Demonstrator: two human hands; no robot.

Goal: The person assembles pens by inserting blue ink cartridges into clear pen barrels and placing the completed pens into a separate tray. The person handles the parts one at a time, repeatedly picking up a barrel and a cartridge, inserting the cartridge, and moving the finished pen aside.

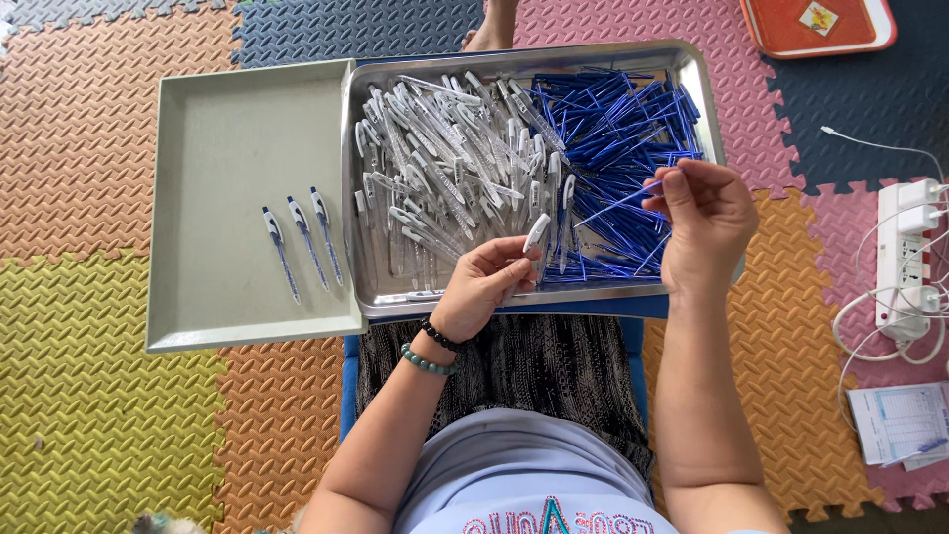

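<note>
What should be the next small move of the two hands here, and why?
Probably bring the blue refill in the right hand to the open end of the clear pen barrel held by the left hand and slide it in. The two parts are apart, and three assembled pens lie on the grey tray.

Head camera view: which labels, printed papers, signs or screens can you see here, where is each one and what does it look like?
Sticker: top right, on the orange tray; small, diamond-set, white with a red and green mark.
Printed sheet: floor mat at the right edge, below the white power strip; white rectangle with bluish print.
No screens or signs.
</note>
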